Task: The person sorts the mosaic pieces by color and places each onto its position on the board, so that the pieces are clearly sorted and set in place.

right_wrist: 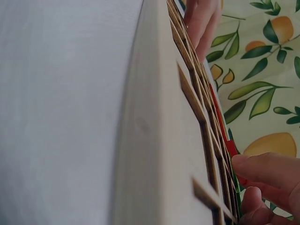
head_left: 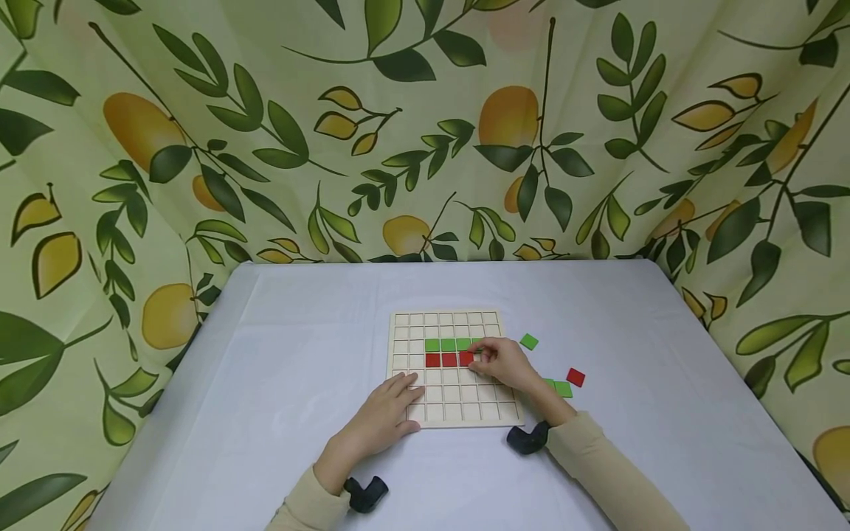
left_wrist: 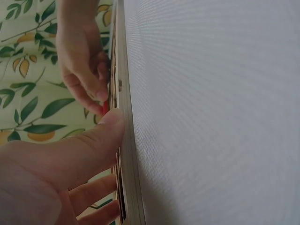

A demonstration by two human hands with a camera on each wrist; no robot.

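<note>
A square wooden grid board (head_left: 465,413) lies on the table, with a row of several green tiles (head_left: 448,345) and, just in front of it, a row of three red tiles (head_left: 433,360). My right hand (head_left: 503,363) reaches over the board from the right and pinches the red tile (head_left: 465,359) at the right end of its row. In the right wrist view the thumb and a finger are at that red tile (right_wrist: 231,147). My left hand (head_left: 384,413) rests with spread fingers on the board's front left part, its thumb (left_wrist: 101,136) along the edge.
Right of the board, a loose green tile (head_left: 529,341) and a loose red tile (head_left: 575,377) lie on the white cloth (head_left: 319,317). More green tiles (head_left: 563,389) lie partly behind the right forearm. A leaf-and-fruit patterned curtain (head_left: 425,147) surrounds the table.
</note>
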